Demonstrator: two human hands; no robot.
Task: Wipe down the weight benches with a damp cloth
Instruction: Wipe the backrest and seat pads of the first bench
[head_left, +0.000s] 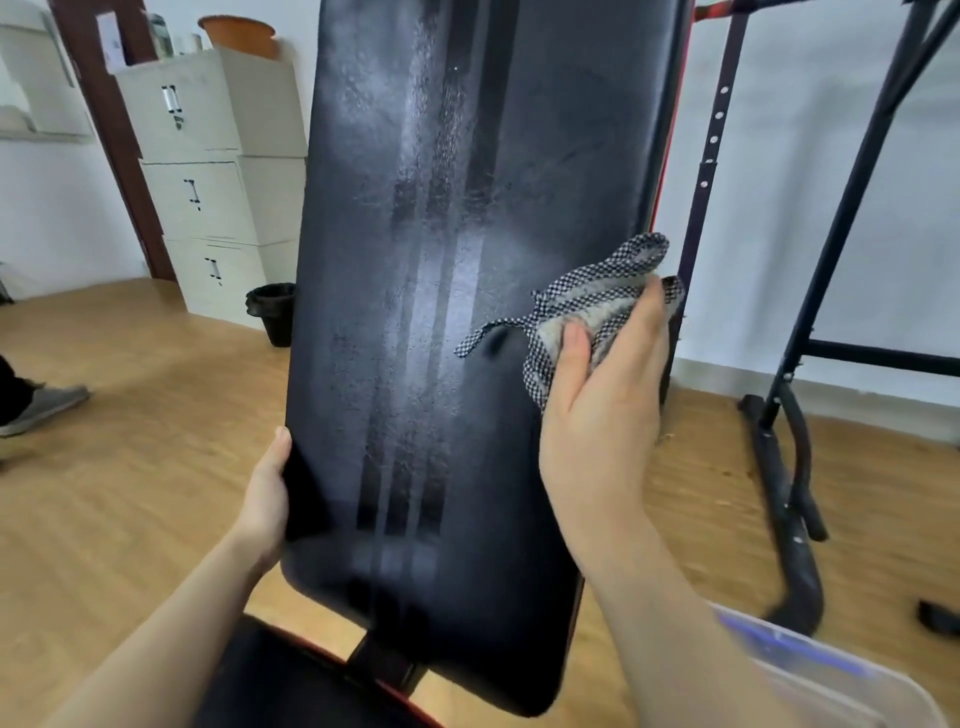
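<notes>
Looks to be partway through wiping the inclined backrest pad of the weight bench. Steadies the pad with the left hand, thumb laid along the front of the left edge and fingers gone from sight round the back, most likely to keep the pad from rocking under pressure. Presses a black-and-white checked cloth against the right side of the pad, about halfway up, with the right hand spread flat: fingers straight, thumb resting on the bunched fabric, nothing pinched. Probably kept flat like this to spread the push and cover more surface with each stroke.

Hard to say what the whitish haze down the middle of the pad is, around the three dark stripes: dust, a wet sheen or glare. Cannot tell either whether the cloth is damp. Loses the top of the pad beyond the upper edge of the view, and the bench frame behind the pad. Shows only a corner of the seat pad at the bottom. Cuts off a translucent plastic tub at the lower right, contents not readable. Catches a black rack just beside the bench on the right, and one grey shoe at the left edge, wearer out of view.
</notes>
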